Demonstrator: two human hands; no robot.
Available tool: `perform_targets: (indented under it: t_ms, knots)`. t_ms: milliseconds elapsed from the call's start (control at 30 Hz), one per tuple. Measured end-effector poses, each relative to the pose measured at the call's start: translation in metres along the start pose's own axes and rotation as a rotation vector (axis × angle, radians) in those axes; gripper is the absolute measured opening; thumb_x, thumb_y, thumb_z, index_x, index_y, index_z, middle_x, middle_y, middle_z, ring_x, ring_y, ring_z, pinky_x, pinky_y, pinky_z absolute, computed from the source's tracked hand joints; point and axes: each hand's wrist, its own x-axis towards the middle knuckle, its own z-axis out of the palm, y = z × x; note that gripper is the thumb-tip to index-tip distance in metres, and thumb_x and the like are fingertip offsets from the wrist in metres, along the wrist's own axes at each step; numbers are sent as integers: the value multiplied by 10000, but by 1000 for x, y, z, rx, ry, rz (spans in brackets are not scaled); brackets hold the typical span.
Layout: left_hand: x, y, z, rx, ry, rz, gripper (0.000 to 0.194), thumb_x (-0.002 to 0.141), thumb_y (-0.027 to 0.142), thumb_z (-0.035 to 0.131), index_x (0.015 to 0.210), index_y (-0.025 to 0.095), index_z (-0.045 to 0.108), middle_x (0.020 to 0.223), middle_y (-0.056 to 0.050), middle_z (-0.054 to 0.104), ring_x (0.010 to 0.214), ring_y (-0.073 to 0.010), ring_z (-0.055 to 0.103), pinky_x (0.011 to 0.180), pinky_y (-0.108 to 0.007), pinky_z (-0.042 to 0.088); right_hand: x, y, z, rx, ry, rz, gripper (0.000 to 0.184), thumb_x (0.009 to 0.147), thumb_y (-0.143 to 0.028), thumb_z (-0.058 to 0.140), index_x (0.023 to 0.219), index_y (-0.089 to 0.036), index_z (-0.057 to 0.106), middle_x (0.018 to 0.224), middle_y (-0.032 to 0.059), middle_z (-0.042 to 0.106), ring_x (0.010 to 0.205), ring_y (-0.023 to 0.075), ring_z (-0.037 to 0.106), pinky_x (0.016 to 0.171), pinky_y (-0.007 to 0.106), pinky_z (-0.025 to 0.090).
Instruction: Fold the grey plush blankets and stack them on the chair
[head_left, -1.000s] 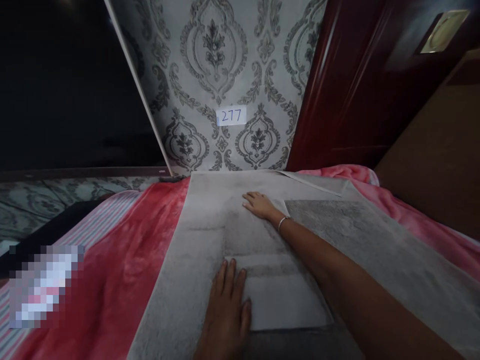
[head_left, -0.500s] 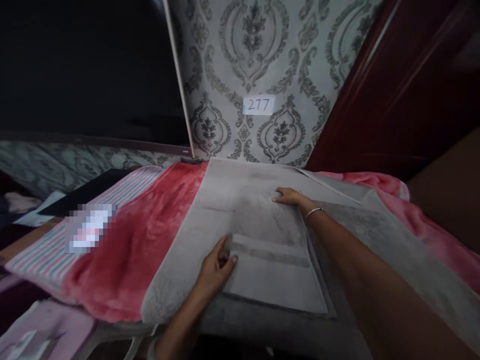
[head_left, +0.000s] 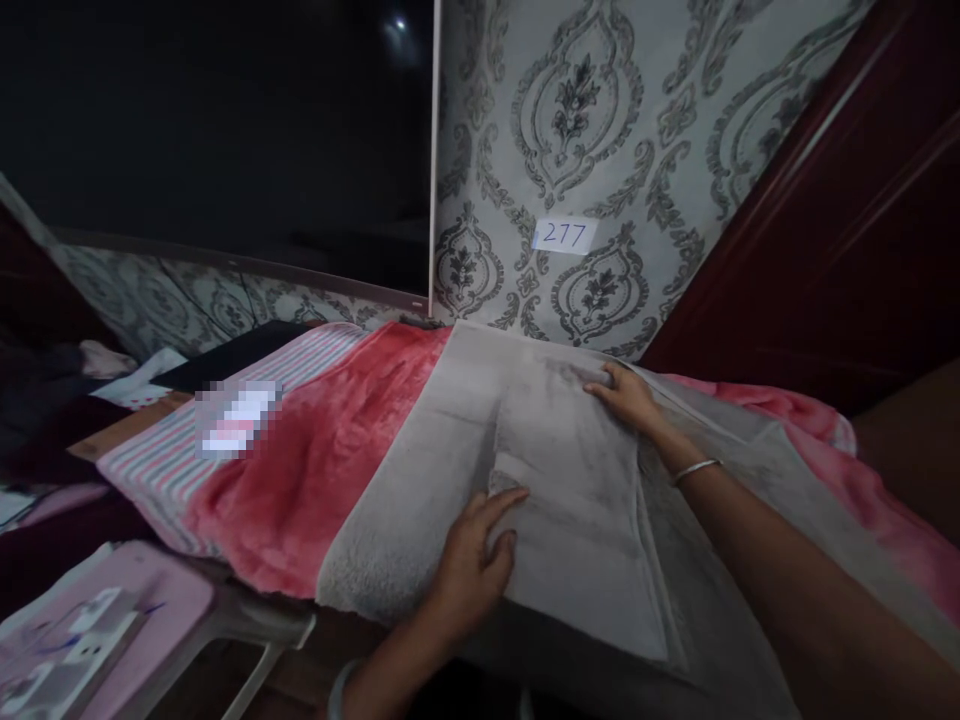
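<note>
A grey plush cloth (head_left: 420, 480) lies spread over a red blanket (head_left: 315, 460), with a folded panel (head_left: 577, 500) of the same grey cloth on top. My left hand (head_left: 472, 560) pinches the near left corner of the folded panel, thumb on top and fingers curled under. My right hand (head_left: 626, 395), a bangle on its wrist, grips the panel's far corner with bent fingers.
A wallpapered wall carries a paper label reading 277 (head_left: 564, 235). A dark screen (head_left: 225, 130) stands at the left and a dark red door (head_left: 840, 230) at the right. A striped sheet (head_left: 187, 440) lies under the red blanket. A pink plastic stool (head_left: 120, 630) stands at the lower left.
My left hand went from lying flat on the cloth to pinching the panel's corner. My right hand closed on the far corner. The view swung to the left.
</note>
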Motion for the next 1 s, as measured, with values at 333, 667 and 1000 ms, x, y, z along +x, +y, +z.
perform_targets:
  t_ms: [333, 667, 1000]
  knots:
    - [2, -29, -160, 427, 170, -183, 499, 840, 460, 571, 1222, 179, 725, 1264, -131, 713, 1165, -320, 665, 1048, -513, 516, 27, -145, 42, 30, -256, -43, 605, 942, -332, 562, 1511, -159, 455, 1444, 148, 589, 1289, 296, 554, 1061, 404, 438]
    - [19, -52, -49, 887, -105, 77, 547, 925, 321, 550, 1455, 188, 552, 1573, -176, 456, 1493, -374, 354, 1205, -664, 251, -35, -187, 88, -37, -401, -428, 579, 1037, -490, 403, 1580, -293, 376, 1660, 84, 319, 1529, 298, 252, 1217, 547, 222]
    - [7, -70, -25, 981, -202, 161, 596, 903, 363, 612, 1491, 352, 516, 1647, -124, 344, 1518, -450, 247, 1156, -759, 180, -11, -124, 102, -64, -465, -143, 611, 1052, -556, 295, 1613, -315, 290, 1697, 53, 220, 1553, 293, 187, 1220, 571, 196]
